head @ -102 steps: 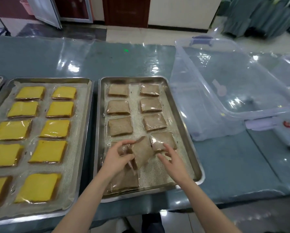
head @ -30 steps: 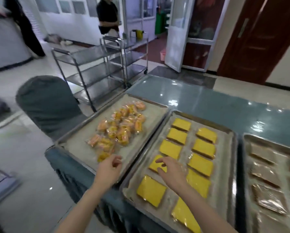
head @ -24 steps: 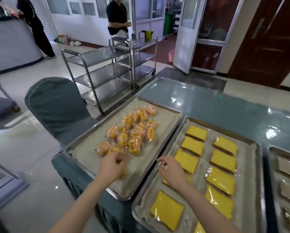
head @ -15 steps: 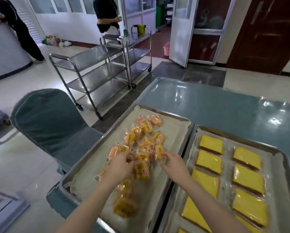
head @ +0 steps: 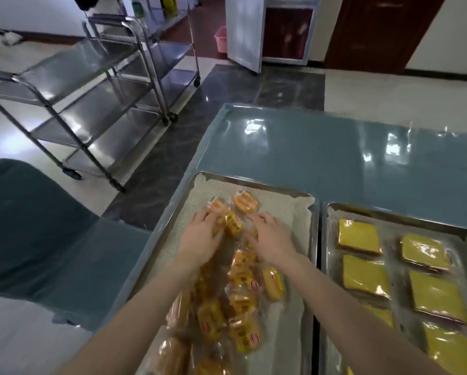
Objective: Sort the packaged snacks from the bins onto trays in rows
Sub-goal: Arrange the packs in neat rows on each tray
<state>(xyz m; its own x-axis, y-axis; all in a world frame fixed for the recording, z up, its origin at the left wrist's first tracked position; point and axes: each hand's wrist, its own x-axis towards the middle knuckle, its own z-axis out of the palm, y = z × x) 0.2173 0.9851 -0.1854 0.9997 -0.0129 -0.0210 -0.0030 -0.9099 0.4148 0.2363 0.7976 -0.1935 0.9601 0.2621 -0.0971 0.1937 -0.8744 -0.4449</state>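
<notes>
A metal tray [head: 294, 197] lined with beige cloth holds a loose heap of several orange wrapped snacks [head: 243, 290]. My left hand [head: 200, 236] lies palm down on the far part of the heap, fingers spread over a wrapped snack [head: 233, 224]. My right hand [head: 270, 239] rests flat beside it on the snacks, fingers pointing away from me. Two more orange snacks [head: 244, 202] lie just beyond my fingertips. Neither hand visibly grips anything. To the right, a second tray [head: 405, 221] carries yellow wrapped squares [head: 358, 236] in two rows.
The trays sit on a blue-grey table [head: 335, 155] under glossy plastic. A chair with a blue-grey cover [head: 37, 234] stands left of the table. Steel trolleys [head: 91, 104] are on the floor behind it. Doors line the far wall.
My view swung left from the brown-snack tray to the orange-snack tray. Both hands moved from the yellow tray's edge onto the orange heap and reached further up it.
</notes>
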